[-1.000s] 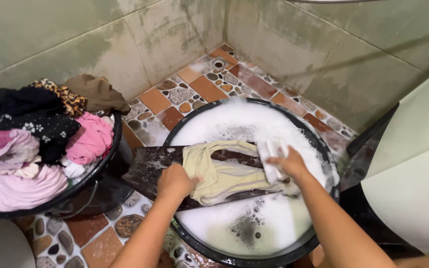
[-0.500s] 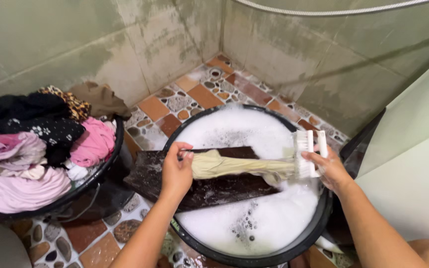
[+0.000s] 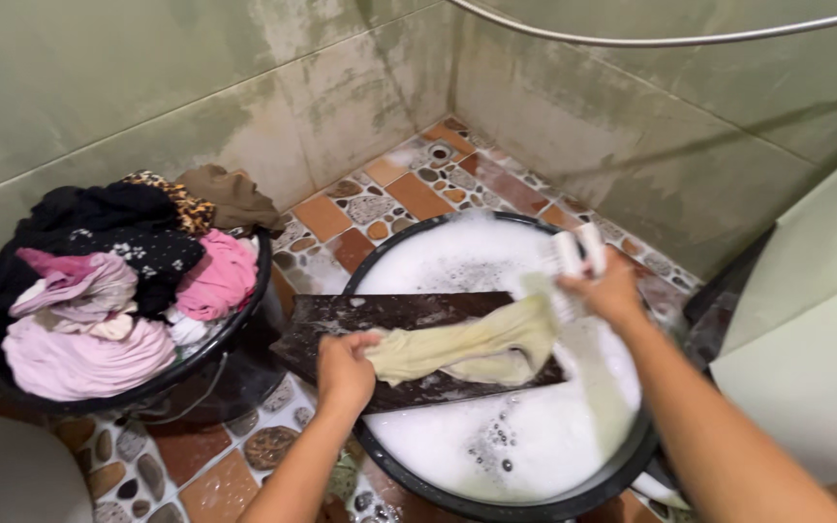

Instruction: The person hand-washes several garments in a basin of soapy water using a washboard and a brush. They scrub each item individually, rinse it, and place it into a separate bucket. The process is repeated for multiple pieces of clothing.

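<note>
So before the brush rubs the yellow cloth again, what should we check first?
1. Left hand pins the yellow cloth at its end: ok.
2. Cloth lies on the dark board: ok, though its far end hangs toward the suds.
3. Board rests across the black basin: ok.
4. Right hand grips the white brush: ok.
5. Bristles touching the cloth: cannot tell.
6. Soapy water in the basin: ok, plenty of foam.

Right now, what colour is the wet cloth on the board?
Pale yellow cloth, clearest in the head view.
</note>
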